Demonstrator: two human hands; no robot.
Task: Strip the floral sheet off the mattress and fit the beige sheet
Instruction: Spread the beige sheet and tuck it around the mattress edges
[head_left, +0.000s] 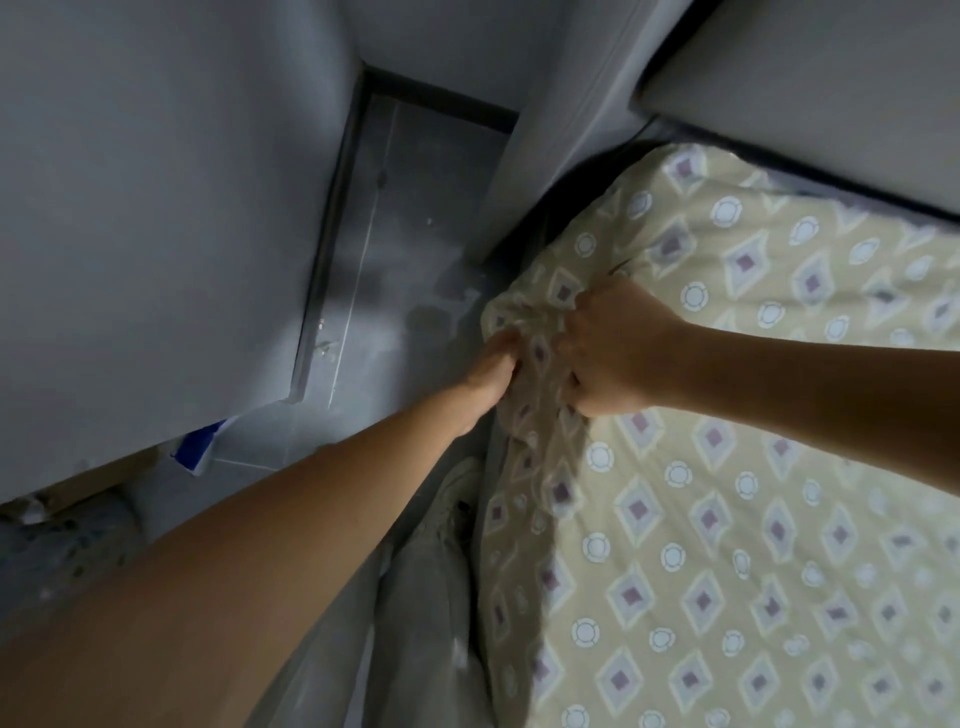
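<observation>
Pale yellow cotton sheet with lilac diamond and white flower print (727, 493): spread over the mattress, filling the frame from 2 to 6 o'clock, its near edge running from 6 toward 12 o'clock and its corner bunched at centre. Left hand (491, 371) and right hand (613, 348): side by side, both with fingers curled into the gathered corner fabric. Grey padded headboard (805, 67): at 1 o'clock; grey tiled floor (405, 260) at 11 o'clock.

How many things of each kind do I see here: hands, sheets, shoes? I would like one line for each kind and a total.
Hands: 2, left hand and right hand, both gripping the sheet
Patterned sheet: 1
Shoe: 1
Total: 4
</observation>
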